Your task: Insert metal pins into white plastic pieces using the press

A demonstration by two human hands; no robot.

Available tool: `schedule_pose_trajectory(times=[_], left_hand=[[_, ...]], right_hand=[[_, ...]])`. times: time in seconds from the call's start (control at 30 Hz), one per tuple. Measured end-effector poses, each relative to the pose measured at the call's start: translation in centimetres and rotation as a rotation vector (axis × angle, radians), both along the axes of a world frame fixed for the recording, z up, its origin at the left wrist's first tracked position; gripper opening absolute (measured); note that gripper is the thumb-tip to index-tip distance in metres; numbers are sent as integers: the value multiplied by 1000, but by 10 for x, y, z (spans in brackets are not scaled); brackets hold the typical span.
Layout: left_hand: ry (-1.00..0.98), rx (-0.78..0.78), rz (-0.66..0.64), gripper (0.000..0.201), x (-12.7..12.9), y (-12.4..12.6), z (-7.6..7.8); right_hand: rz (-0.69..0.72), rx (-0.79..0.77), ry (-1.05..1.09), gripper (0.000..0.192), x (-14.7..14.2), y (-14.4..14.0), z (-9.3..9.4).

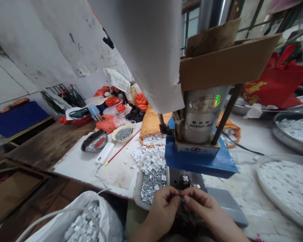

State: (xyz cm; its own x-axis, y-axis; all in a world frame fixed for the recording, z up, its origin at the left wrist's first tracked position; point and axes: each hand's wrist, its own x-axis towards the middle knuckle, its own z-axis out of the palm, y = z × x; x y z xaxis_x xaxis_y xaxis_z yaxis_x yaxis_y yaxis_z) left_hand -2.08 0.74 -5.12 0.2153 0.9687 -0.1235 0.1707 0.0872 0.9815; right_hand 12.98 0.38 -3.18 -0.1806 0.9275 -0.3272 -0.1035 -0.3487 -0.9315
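My left hand [163, 206] and my right hand [203, 208] meet just in front of the blue press [200, 159], fingertips pinched together on a small dark part [182, 200] that is mostly hidden between them. Right above my fingers a small white plastic piece [185, 178] sits on the press's dark fixture. To the left of my left hand a clear tray [138, 188] holds metal pins and white pieces.
A white bag [63, 222] of white pieces lies at the lower left. Round trays [265, 191] of white pieces stand on the right. An orange sack [151, 122], two bowls of metal parts [122, 133], a white power bank [104, 153] and a grey pad [227, 203] surround the press.
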Motion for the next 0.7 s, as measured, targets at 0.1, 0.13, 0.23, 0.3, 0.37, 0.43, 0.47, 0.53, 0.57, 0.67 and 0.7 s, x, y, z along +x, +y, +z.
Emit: schedule_pose_trajectory(times=[0.1,0.13,0.23,0.3,0.37,0.43,0.47,0.53,0.57,0.67,0.7], left_hand=[[4,3,4,10,0,0,-1],[6,7,5,10,0,0,-1],[6,15,2,10,0,0,0],[1,12,-3,10,0,0,1],[-2,2,-7,10,0,0,1],[-5,0,-7,10,1,0,1],[-6,1,-7,10,1,0,0],[-4,5,-6,11,0,0,-1],[-4,5,-7,11,0,0,-1],[-15,-14,-12,10,0,0,-2],[-20,-22,-12,10,1,0,-2]], right_hand=[[9,2,-2,39,0,1,-2],[8,3,-4,39,0,1,-2],[-2,9,-11,40,0,0,-1],[-7,9,-14,39,0,0,0],[-10,5,-15,39,0,0,0],[-11,-3,-21,39,0,0,0],[-9,-6,-21,39,0,0,-1],[-6,-7,-22,39,0,0,-1],[-8,-3,-24,38,0,0,-1],[-14,16,-30,37,1,0,0],[-17,20,-33,37,1,0,-1]])
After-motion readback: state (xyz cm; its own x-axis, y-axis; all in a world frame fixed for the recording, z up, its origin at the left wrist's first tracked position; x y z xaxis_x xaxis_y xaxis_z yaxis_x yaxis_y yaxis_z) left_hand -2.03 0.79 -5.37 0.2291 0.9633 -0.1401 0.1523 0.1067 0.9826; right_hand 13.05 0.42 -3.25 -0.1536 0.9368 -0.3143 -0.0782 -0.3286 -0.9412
